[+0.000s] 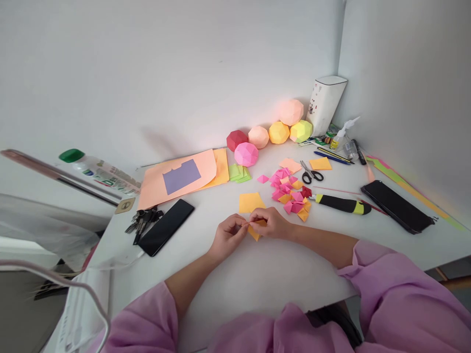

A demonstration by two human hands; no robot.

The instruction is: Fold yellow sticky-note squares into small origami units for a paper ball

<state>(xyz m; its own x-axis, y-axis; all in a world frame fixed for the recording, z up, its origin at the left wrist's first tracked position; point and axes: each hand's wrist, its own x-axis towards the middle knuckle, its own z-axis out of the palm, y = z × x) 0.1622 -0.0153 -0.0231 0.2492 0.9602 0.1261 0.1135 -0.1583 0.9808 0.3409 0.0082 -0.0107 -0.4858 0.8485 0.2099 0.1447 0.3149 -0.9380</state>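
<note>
An orange paper square (255, 234) is held between my two hands above the white table, with a corner pointing down towards me. My left hand (230, 235) pinches its left edge with thumb and fingertips. On the other side my right hand (272, 223) grips the same paper, its fingertips close to those of the left. Just beyond the fingers lies a stack of orange paper squares (251, 202). To the right of it spreads a pile of small folded paper pieces (290, 189) in pink, orange and red.
Scissors (311, 172), a utility knife (344, 204) and a black phone (397, 206) lie to the right. Several faceted paper balls (246, 154) sit by the wall. Another phone (167, 227), keys (144, 220) and peach sheets (150, 189) are at left, near a green-capped bottle (99, 171).
</note>
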